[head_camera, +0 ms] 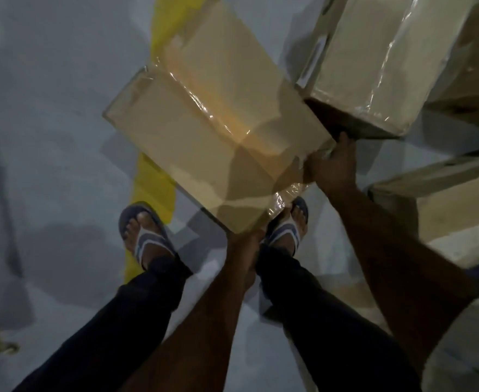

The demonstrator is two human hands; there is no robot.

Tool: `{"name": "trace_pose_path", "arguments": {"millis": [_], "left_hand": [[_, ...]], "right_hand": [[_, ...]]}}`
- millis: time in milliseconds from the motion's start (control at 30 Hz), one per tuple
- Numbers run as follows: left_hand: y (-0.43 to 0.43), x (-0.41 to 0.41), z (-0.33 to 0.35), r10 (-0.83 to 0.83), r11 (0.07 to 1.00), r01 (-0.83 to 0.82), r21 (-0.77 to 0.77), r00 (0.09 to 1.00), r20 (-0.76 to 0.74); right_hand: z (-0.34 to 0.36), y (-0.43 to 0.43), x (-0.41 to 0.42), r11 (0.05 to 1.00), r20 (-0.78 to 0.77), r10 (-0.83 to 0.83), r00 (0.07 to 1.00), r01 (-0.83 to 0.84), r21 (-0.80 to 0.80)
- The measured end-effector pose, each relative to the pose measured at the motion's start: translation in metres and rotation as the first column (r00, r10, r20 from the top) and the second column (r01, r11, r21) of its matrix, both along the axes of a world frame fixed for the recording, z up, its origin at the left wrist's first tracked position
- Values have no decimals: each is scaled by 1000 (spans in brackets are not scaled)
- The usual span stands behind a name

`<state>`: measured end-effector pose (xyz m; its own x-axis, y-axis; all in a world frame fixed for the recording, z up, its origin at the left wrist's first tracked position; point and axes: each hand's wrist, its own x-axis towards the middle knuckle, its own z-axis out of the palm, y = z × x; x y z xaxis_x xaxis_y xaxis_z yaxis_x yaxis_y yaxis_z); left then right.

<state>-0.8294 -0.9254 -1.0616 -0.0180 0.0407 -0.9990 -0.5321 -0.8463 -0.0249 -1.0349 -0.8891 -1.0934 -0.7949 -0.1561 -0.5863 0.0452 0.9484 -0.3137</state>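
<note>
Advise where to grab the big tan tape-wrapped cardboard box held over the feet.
Grip the tan tape-wrapped cardboard box at its near corners, from below on the carrier's side. It is wide, tilted and slick with clear tape, so flat faces likely offer no pinch. The right hand grips the right corner; the left hand meets the nearest corner, fingers hidden.

Place: pretty sure this is a warehouse or stockroom, definitely not a home or office
Boxes: one big plain cardboard box [210, 131] up front, and more boxes [374, 66] of the same sort piled close together on the right
Tape: clear tape [204, 106] wrapped shiny over the seams, so it's all sealed stock
Floor: bare grey floor [49, 137], patchy and stained like poured concrete
Marking: fat yellow line [153, 188] painted on the floor, running under the box, lane-stripe style
Light: dim, with a bit of glare on the tape
</note>
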Motion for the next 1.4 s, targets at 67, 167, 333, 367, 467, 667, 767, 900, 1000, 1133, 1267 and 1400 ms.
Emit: {"name": "trace_pose_path", "arguments": {"millis": [67,167,333,367,467,667,767,900,1000,1133,1267,1400], "left_hand": [[-3,1,5,19,997,-18,-75,1000,13],[-17,11,36,25,979,-8,-202,996,80],[-75,45,142,-99,773,170,-611,984,147],[-90,52,164,-127,720,200,-665,979,157],[-137,61,234,-176,576,261,-775,965,195],[-184,74,375,-143,437,192,-879,979,143],[-189,99,431,-88,364,120,-924,992,94],[-200,125,496,24,263,-81,-961,997,-78],[-217,145,542,46,263,-210,-942,978,-205],[-233,176,593,66,217,-243,-945,970,-234],[-230,201,640,156,127,-243,-962,962,-223],[-209,231,687,242,63,-249,-966,943,-228]], "right_hand": [[-4,0,-10,998,46,59,997,-59,2],[25,-6,-8,983,85,159,984,-166,74],[131,-45,5,963,28,265,964,-263,-62],[157,-57,9,963,47,252,967,-246,-111],[228,-94,21,954,36,233,972,-222,-204],[357,-148,31,913,-144,382,913,-397,-94],[431,-160,50,880,-151,457,877,-470,-64],[522,-176,88,811,-171,568,805,-583,-46],[568,-187,110,762,-188,625,758,-644,-63],[614,-210,133,656,-297,707,642,-752,-66],[662,-232,155,599,-315,734,602,-792,-117],[708,-242,178,464,-370,793,483,-874,-145]]}}
